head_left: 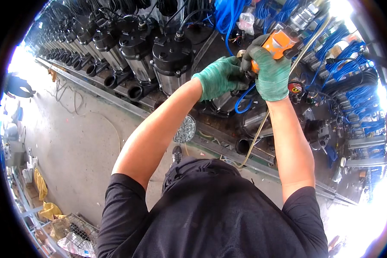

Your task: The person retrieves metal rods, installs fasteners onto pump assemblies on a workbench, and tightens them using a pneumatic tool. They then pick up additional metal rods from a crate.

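Observation:
My right hand [268,69], in a green and dark grey work glove, is closed round an orange and black cordless power tool [280,44]. The tool's nose end points left, beside the fingertips of the other glove. My left hand [220,78], gloved alike, has its fingers curled over the top of a pump on the rack; what they grip is hidden. A blue cable [244,104] loops just below the two hands. To the left of them stands a steel-bodied submersible pump [173,58] with a black top.
A long row of similar pumps [105,45] runs away to the far left along a metal rail [103,95]. Coils of blue cable [232,15] lie behind and to the right. A pale hose [259,131] crosses the bench at my right. A wire basket [79,230] stands lower left.

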A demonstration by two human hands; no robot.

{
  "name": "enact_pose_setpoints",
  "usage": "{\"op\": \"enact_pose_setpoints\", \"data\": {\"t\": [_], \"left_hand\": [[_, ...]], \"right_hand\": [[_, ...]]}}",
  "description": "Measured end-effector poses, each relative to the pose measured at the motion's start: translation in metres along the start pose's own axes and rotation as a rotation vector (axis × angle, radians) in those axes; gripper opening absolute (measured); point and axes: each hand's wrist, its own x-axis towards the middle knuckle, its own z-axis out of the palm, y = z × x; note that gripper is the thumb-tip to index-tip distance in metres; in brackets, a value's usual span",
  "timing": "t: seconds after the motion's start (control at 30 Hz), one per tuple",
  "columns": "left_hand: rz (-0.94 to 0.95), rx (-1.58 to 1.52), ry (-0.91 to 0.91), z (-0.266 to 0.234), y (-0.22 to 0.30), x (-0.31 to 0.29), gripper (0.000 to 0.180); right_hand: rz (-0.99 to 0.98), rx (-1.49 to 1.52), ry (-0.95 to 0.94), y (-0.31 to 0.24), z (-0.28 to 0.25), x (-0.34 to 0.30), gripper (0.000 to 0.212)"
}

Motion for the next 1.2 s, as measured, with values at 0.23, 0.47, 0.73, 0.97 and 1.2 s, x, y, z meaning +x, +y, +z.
{"op": "enact_pose_setpoints", "data": {"t": [0.23,0.47,0.73,0.97,1.2], "left_hand": [[0.061,-0.172,0.006,0.001,0.001,-0.003,0.028],[0.053,-0.171,0.029,0.005,-0.01,0.002,0.036],[0.028,0.088,-0.022,-0.001,-0.005,0.005,0.036],[-0.062,-0.093,0.003,0.001,-0.005,0.0,0.038],[0.054,0.173,0.062,-0.006,0.023,0.004,0.038]], "right_hand": [[-0.012,0.001,-0.013,0.003,-0.001,0.001,0.013],[-0.001,-0.002,0.004,0.004,-0.002,0.0,0.015],[-0.033,-0.031,-0.005,0.004,-0.002,-0.002,0.019],[-0.027,0.053,-0.077,0.003,0.0,0.003,0.017],[-0.101,0.005,-0.149,-0.014,-0.003,0.012,0.021]]}}
